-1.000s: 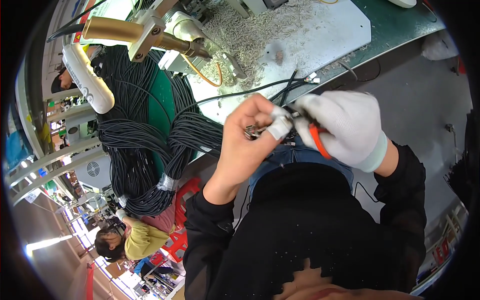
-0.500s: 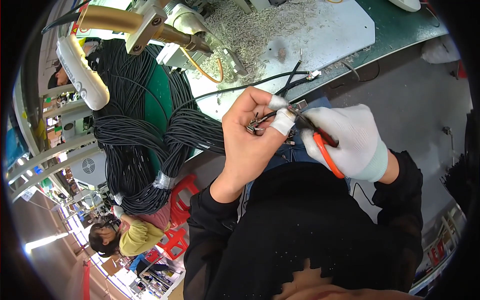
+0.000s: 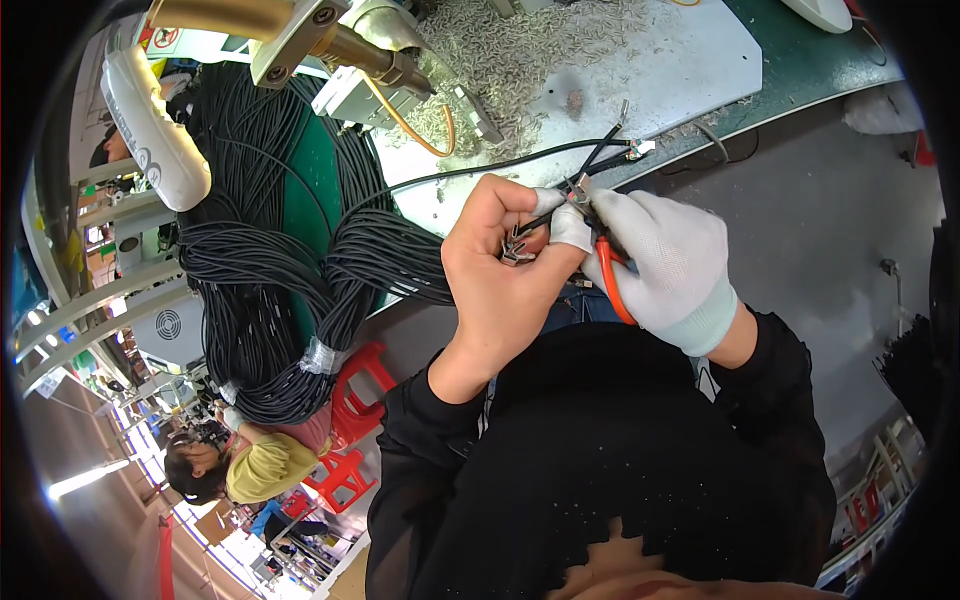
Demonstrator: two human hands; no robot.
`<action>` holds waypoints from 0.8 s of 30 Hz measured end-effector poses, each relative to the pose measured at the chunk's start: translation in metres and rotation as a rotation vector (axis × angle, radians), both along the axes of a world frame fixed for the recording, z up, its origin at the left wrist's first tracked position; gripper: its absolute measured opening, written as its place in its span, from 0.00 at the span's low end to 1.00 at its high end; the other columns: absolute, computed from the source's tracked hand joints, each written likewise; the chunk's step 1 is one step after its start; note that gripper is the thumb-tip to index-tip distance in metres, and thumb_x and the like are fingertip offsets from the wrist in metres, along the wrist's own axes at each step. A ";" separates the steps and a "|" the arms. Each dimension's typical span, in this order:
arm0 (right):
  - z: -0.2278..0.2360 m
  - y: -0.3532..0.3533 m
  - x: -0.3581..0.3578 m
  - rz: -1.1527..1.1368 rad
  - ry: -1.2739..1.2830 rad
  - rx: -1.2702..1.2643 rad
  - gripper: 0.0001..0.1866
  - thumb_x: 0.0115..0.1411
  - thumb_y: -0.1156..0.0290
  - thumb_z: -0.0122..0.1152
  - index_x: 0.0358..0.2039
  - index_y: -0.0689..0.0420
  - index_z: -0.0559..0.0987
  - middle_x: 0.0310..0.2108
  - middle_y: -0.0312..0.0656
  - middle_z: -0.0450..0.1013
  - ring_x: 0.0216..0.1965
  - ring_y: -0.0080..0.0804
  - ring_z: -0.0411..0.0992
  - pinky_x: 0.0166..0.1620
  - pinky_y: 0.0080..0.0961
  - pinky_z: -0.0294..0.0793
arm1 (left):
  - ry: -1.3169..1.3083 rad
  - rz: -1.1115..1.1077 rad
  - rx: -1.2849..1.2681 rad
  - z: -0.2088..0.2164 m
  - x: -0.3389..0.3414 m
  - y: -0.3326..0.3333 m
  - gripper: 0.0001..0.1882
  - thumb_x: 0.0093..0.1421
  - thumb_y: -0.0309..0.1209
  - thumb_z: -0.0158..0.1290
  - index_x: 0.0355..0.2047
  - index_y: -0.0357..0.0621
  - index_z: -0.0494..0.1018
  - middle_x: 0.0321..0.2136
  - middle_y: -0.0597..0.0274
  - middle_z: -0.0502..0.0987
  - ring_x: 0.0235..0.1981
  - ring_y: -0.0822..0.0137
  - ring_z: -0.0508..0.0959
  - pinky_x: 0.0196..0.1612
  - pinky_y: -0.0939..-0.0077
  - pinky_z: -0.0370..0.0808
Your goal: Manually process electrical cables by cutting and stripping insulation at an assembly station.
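My left hand (image 3: 505, 295), with white covers on the thumb and forefinger, is closed around several black cables (image 3: 541, 221). Small metal connectors (image 3: 516, 247) on cable ends stick out within its curled fingers. Another metal connector (image 3: 580, 190) shows just past the pinched thumb and forefinger. In a white glove, my right hand (image 3: 672, 250) grips pliers with orange-red handles (image 3: 614, 284). The jaws are close to the left fingertips and partly hidden, so I cannot tell whether they touch the connector.
Thick bundles of black cable (image 3: 270, 290) lie over the green table edge at left. A machine with a metal nozzle (image 3: 400, 75) stands above a pale board (image 3: 690, 60) strewn with small metal scraps. A person (image 3: 255, 465) sits at lower left near red stools (image 3: 352, 395).
My right hand and the pliers have moved left, closer to my left fingertips, and the handles stand more upright. The left hand keeps its hold on the cables.
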State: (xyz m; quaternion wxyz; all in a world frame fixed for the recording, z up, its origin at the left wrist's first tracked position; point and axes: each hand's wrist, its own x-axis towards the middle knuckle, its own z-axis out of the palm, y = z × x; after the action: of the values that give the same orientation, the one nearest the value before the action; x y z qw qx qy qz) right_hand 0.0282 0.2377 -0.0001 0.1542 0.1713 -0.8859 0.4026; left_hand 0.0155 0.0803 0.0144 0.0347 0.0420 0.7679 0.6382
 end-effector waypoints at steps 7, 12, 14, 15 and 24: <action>-0.007 0.000 -0.024 0.092 -0.235 -0.160 0.08 0.55 0.70 0.60 0.34 0.61 0.75 0.16 0.42 0.68 0.17 0.29 0.71 0.22 0.24 0.67 | -0.208 0.108 0.159 -0.015 -0.026 -0.049 0.08 0.56 0.21 0.55 0.33 0.40 0.67 0.20 0.74 0.67 0.19 0.86 0.61 0.22 0.91 0.56; -0.015 -0.004 -0.088 0.244 -0.285 -0.220 0.09 0.61 0.66 0.55 0.31 0.60 0.75 0.16 0.40 0.70 0.16 0.23 0.71 0.19 0.21 0.67 | -0.400 0.076 0.437 -0.017 -0.065 -0.068 0.05 0.58 0.25 0.53 0.34 0.40 0.69 0.19 0.74 0.65 0.16 0.83 0.60 0.19 0.89 0.56; -0.026 -0.013 -0.119 0.348 0.094 -0.092 0.11 0.61 0.66 0.54 0.29 0.61 0.74 0.15 0.39 0.70 0.14 0.23 0.70 0.18 0.19 0.66 | -0.396 0.057 0.425 -0.018 -0.077 -0.070 0.05 0.59 0.25 0.53 0.34 0.40 0.69 0.18 0.74 0.65 0.16 0.83 0.59 0.19 0.89 0.55; -0.028 -0.017 -0.128 0.396 0.282 -0.028 0.11 0.61 0.66 0.54 0.28 0.61 0.74 0.14 0.38 0.70 0.13 0.23 0.69 0.18 0.19 0.66 | -0.385 0.039 0.374 -0.019 -0.083 -0.071 0.05 0.58 0.25 0.54 0.34 0.40 0.69 0.18 0.74 0.65 0.16 0.83 0.60 0.19 0.88 0.56; -0.009 -0.022 -0.149 0.519 -0.792 -0.533 0.14 0.58 0.65 0.56 0.23 0.64 0.71 0.12 0.39 0.67 0.11 0.23 0.68 0.15 0.19 0.65 | -0.223 -0.113 -0.041 -0.008 -0.110 -0.073 0.08 0.54 0.26 0.57 0.32 0.37 0.70 0.19 0.71 0.70 0.18 0.80 0.67 0.21 0.86 0.64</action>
State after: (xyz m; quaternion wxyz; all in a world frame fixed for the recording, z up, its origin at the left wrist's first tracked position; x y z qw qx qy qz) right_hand -0.1204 0.2160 -0.0089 -0.2579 0.1745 -0.6719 0.6720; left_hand -0.0944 0.0068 0.0068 0.1567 0.0133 0.7685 0.6202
